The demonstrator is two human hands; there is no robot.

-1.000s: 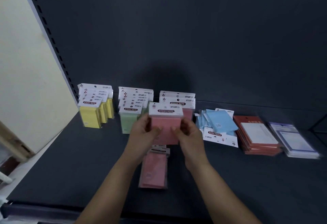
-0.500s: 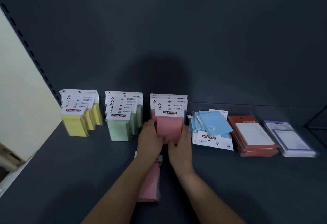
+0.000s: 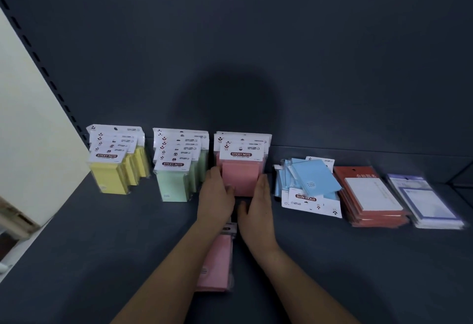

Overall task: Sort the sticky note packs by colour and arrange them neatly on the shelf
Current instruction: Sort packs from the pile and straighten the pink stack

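Note:
Three rows of upright packs stand along the back of the dark shelf (image 3: 332, 259): yellow (image 3: 108, 179), green (image 3: 174, 185) and pink. The front pink sticky note pack (image 3: 242, 176) stands at the head of the pink row, pressed between my hands. My left hand (image 3: 216, 200) is at its left edge with the thumb on its front. My right hand (image 3: 257, 208) lies flat against its right edge. Another pink pack (image 3: 216, 264) lies flat on the shelf under my left forearm. Blue packs (image 3: 311, 181) lie in a loose, unsorted heap to the right.
A stack of red-backed note pads (image 3: 368, 195) and a stack of purple-edged pads (image 3: 427, 203) lie flat at the far right. The shelf's dark back panel (image 3: 256, 55) rises behind the rows. A cream wall (image 3: 30, 131) borders the left end.
Both hands carried the pink pack forward and down from mid-air and set it upright at the front of the pink row. The camera view shifted slightly right.

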